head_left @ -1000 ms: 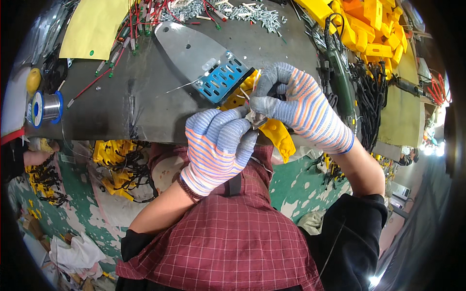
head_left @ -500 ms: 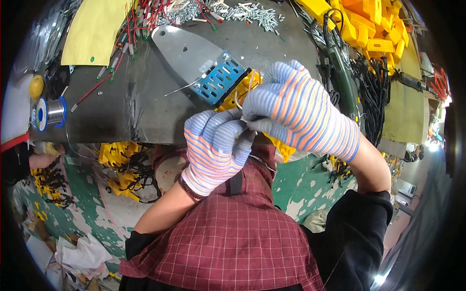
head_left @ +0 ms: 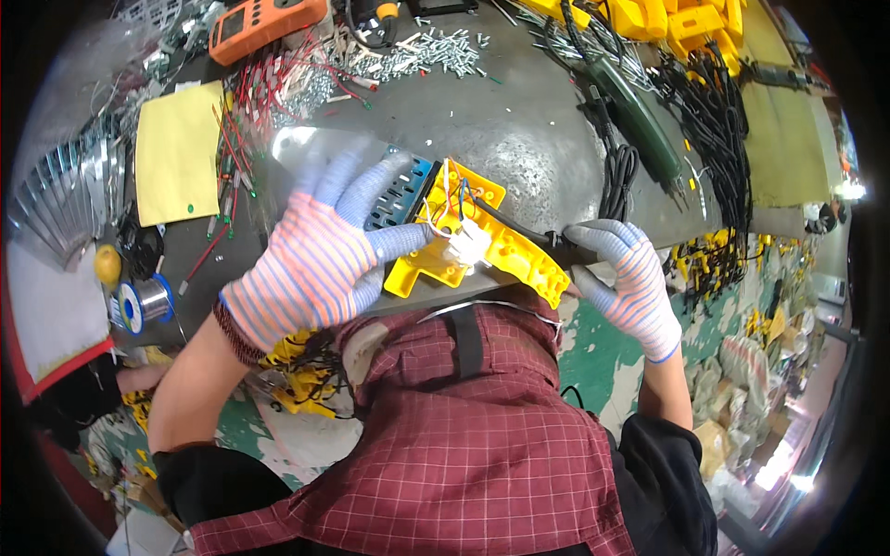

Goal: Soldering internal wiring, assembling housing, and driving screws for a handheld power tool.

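Note:
A yellow plastic housing half (head_left: 533, 262), open side up, lies near the table's front edge with thin coloured wires and white connectors (head_left: 468, 243) inside. A blue slotted metal guard (head_left: 399, 196) joins its left end, beside a grey pointed metal plate (head_left: 289, 148). My left hand (head_left: 311, 236), in a striped glove, is spread over the plate and guard; its thumb reaches to the wires, and its fingertips are blurred. At the housing's right end, my gloved right hand (head_left: 630, 278) has its curled fingertips at the black cable (head_left: 519, 225); part of the grip is hidden.
A solder spool (head_left: 146, 303) and yellow sheet (head_left: 179, 153) are at left. Loose screws (head_left: 445, 54), red-wired parts (head_left: 264, 88) and an orange meter (head_left: 264, 26) lie at the back. A green tool (head_left: 635, 120) and black cables (head_left: 718, 148) occupy the right; yellow housings (head_left: 681, 23) are piled behind.
My hands have parted from the wires: the left moved left over the plate, the right moved right to the cable. The housing and its wiring now show. The whole view has shifted.

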`<state>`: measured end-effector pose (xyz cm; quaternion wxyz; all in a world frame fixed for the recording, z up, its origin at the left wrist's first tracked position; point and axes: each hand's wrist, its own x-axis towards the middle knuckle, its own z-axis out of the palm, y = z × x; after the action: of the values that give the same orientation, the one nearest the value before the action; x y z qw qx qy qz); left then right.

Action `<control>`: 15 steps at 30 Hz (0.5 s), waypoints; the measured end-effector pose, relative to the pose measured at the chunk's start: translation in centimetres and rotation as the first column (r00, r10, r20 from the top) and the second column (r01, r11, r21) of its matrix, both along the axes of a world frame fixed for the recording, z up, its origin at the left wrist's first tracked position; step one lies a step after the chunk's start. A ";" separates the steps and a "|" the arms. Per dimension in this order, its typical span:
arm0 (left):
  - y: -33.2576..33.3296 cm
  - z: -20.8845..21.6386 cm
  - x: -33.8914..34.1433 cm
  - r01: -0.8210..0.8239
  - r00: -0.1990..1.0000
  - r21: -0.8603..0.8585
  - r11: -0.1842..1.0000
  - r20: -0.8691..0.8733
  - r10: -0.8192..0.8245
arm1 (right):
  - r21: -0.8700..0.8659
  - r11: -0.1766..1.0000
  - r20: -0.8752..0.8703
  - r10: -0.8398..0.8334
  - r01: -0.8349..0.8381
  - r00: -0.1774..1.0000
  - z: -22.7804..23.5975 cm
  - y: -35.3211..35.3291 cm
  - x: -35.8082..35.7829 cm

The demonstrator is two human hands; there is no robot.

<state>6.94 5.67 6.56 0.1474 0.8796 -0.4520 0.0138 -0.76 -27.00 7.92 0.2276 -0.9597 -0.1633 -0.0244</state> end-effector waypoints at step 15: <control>0.4 0.1 -1.2 -0.124 0.990 0.112 0.986 -0.047 0.130 | 0.074 0.964 0.196 -0.264 0.255 0.944 -4.6 1.5 6.0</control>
<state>5.78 6.03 6.70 0.1102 0.9135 -0.3908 -0.0252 5.23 -25.53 3.35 0.2271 -0.9595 -0.0574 -0.1563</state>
